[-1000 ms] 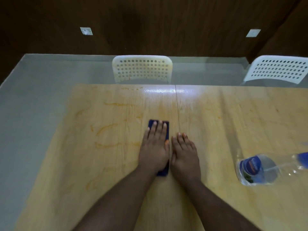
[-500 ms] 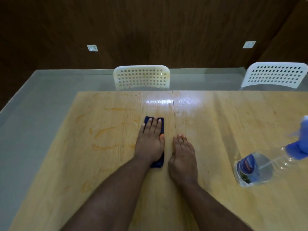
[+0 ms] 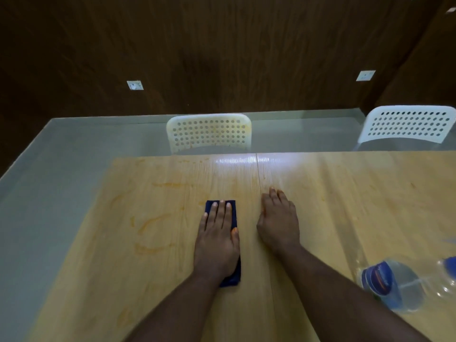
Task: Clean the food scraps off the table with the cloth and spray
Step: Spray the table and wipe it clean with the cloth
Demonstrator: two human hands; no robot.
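My left hand presses flat, fingers straight and together, on the cloth; right hand rests open on the table. Risk: orange smears only spread w/o more spray, and my right elbow can knock the spray bottle, lying near the edge.

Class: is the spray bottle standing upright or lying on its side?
On its side: the spray bottle lies along the table, base towards us.

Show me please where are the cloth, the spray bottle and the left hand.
cloth [image 3: 234, 210], head view: bare far right corner, beside the fingers.
spray bottle [image 3: 377, 280], head view: blue label on the clear body.
left hand [image 3: 218, 239], head view: back of the hand, pressed flat on the cloth.
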